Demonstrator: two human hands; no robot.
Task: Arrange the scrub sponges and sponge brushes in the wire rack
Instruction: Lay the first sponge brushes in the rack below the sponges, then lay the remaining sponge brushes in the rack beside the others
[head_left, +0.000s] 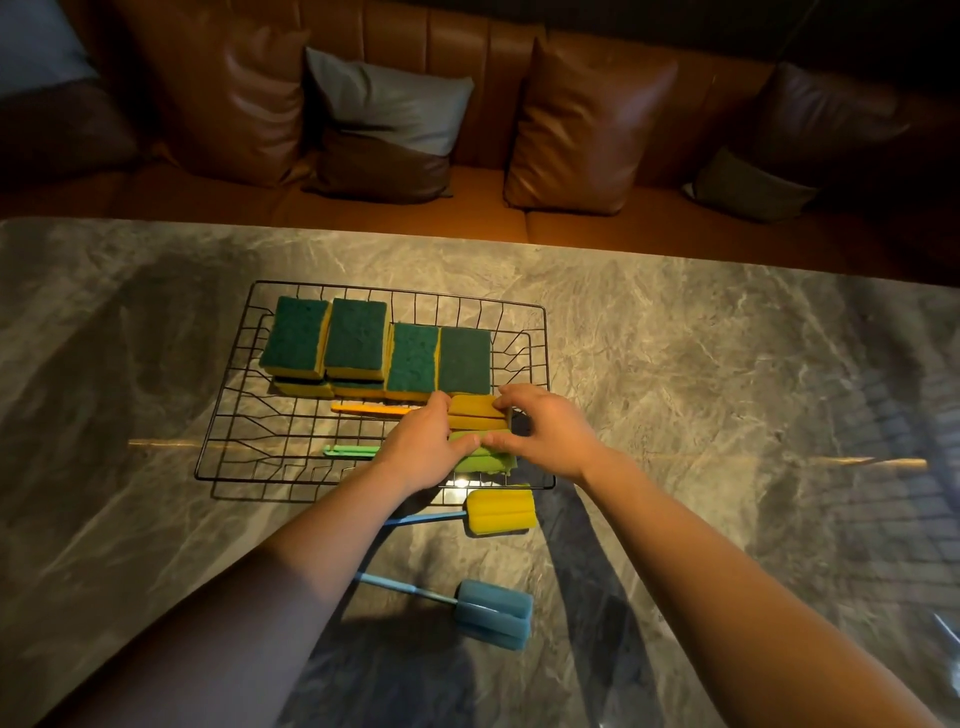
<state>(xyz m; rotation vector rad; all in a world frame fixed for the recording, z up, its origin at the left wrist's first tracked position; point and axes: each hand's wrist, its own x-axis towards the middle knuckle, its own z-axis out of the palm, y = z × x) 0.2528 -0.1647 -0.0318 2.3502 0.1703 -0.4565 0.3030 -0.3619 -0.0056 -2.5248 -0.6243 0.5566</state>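
Together, the left hand and right hand press fingers around two sponge brush heads inside the wire rack: an orange sponge brush and, just nearer, a green sponge brush, each grip grasping these heads from its own side. Their handles point left across the wires. Behind them, scrub sponges sit in a row, green faces up, the left ones stacked. On the worktop outside the rack lie a yellow sponge brush and a blue sponge brush.
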